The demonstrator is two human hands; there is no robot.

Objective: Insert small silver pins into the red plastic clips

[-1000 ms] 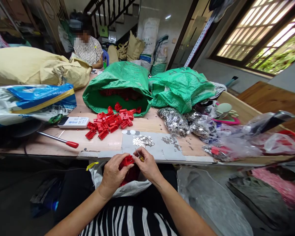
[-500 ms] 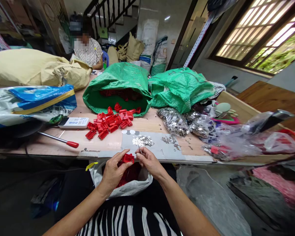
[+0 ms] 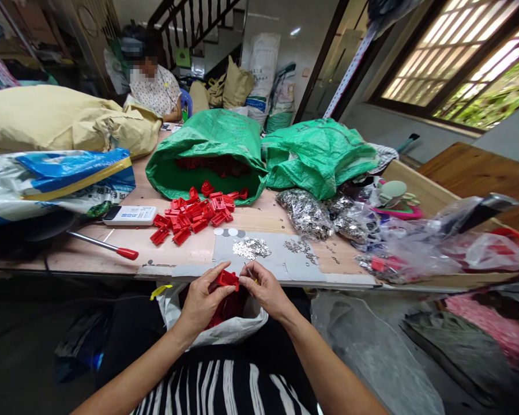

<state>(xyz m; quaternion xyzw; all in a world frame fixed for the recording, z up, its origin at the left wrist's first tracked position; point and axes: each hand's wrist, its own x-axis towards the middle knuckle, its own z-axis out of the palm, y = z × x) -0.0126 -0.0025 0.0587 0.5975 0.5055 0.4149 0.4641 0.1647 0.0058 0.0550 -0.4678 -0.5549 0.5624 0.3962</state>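
Observation:
My left hand (image 3: 200, 302) is closed around a small red plastic part (image 3: 226, 279), held just below the table's front edge. My right hand (image 3: 266, 288) pinches a thin metal tool (image 3: 247, 270) right beside that part, fingers pressed together. Under both hands a white plastic bag (image 3: 229, 329) on my lap holds more red parts. On the table ahead lie a heap of loose red parts (image 3: 194, 213) and a small pile of shiny metal pieces (image 3: 251, 248) on a grey sheet (image 3: 281, 259).
An open green sack (image 3: 207, 153) with red parts and a second green sack (image 3: 318, 153) lie behind. Clear bags of metal pieces (image 3: 307, 213), a red-handled screwdriver (image 3: 106, 246), a white device (image 3: 130, 215) and big sacks crowd the table (image 3: 190, 251). Another person (image 3: 155, 86) sits opposite.
My right hand lifted toward the metal pile, then came back down beside the red part. My left hand kept hold of the red part, shifting only slightly.

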